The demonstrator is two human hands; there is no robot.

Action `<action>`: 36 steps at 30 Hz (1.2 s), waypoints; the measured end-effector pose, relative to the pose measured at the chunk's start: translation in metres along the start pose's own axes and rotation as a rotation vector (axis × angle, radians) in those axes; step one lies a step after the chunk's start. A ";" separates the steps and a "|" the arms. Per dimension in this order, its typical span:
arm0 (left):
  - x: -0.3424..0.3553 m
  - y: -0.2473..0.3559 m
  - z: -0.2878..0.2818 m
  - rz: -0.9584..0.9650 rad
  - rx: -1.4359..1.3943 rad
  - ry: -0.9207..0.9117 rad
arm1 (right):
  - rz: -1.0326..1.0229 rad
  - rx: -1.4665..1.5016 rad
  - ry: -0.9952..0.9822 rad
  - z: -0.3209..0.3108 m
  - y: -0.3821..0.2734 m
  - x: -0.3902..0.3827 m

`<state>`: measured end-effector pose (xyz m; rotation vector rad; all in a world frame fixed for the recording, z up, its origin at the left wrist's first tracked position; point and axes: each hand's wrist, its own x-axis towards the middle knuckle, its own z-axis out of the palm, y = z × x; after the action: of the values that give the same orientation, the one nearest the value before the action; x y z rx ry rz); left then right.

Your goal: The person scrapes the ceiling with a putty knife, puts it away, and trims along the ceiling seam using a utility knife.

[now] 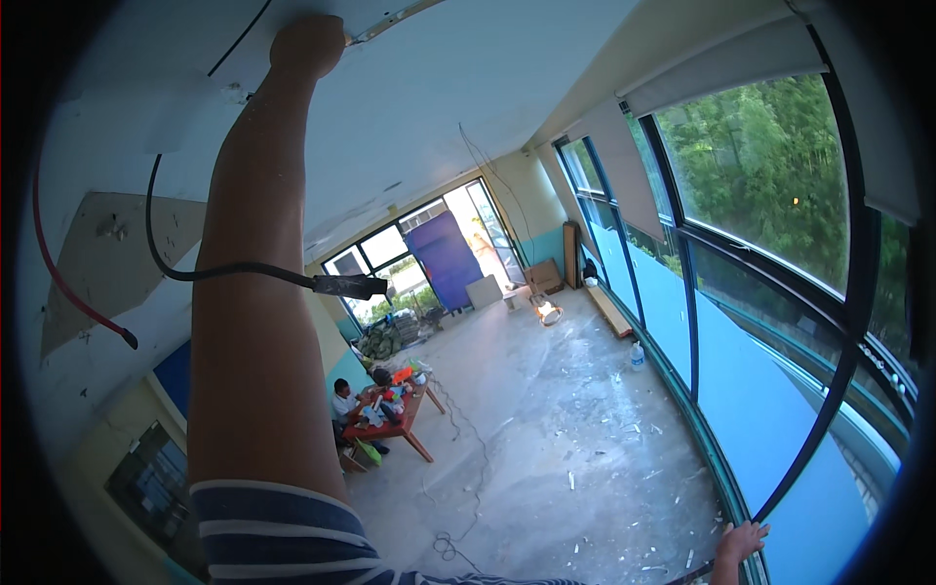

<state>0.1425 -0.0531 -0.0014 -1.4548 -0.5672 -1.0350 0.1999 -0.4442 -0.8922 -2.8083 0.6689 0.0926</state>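
Observation:
My left arm, in a striped sleeve, reaches straight up to the pale ceiling [458,73]. There my left hand [307,46] is closed like a fist beside a narrow metal strip [395,19]; its fingers and whatever they hold are hidden. A black cable [234,270] with a taped end crosses in front of the forearm. Left of it hangs a red cable [60,273] with a dark tip. Low at the right, my right hand [739,542] grips the dark window frame [770,502] near its lower rail.
Large windows [751,175] line the right side. A person [343,402] sits at a red table [414,429] heaped with things. A cable [480,468] and scattered scraps lie on the concrete floor [546,439]. A water bottle [638,356] stands by the windows; a bright lamp [548,310] glows farther off.

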 end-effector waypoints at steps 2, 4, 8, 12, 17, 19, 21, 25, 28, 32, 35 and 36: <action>0.002 -0.001 0.002 0.109 0.060 -0.009 | -0.005 0.001 0.011 0.017 0.003 0.007; 0.000 -0.003 0.012 0.087 0.039 0.079 | -0.015 0.008 0.017 0.027 0.005 0.010; 0.010 -0.018 0.025 -0.079 -0.150 0.052 | -0.008 0.014 0.014 0.026 0.002 0.009; -0.004 0.008 0.030 0.102 0.103 0.161 | 0.016 0.049 -0.013 0.006 -0.003 0.002; -0.034 0.004 0.045 -0.082 -0.026 0.322 | 0.060 -0.009 -0.031 0.006 -0.001 0.011; -0.051 0.004 0.058 -0.107 -0.136 0.368 | 0.053 -0.025 0.007 0.009 -0.002 0.015; -0.077 -0.009 0.066 -0.095 -0.249 0.415 | 0.042 -0.021 -0.072 -0.012 -0.012 0.006; -0.154 -0.029 0.048 -0.099 -0.541 0.182 | 0.001 -0.081 -0.075 -0.031 -0.030 -0.001; -0.225 -0.043 0.018 -0.137 -0.741 -0.089 | -0.108 -0.189 -0.290 -0.063 -0.074 0.037; -0.285 -0.128 0.018 -0.208 -0.561 0.164 | -0.818 0.494 0.192 -0.218 -0.243 0.054; -0.272 -0.205 -0.001 -0.286 -0.333 0.271 | -1.269 0.667 0.665 -0.379 -0.371 0.011; -0.267 -0.252 -0.005 -0.227 -0.206 0.405 | -1.395 0.814 0.727 -0.426 -0.414 -0.021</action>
<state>-0.1977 0.0466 -0.0953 -1.3233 -0.3429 -1.5601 0.3695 -0.1882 -0.3831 -1.8364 -1.0040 -1.1426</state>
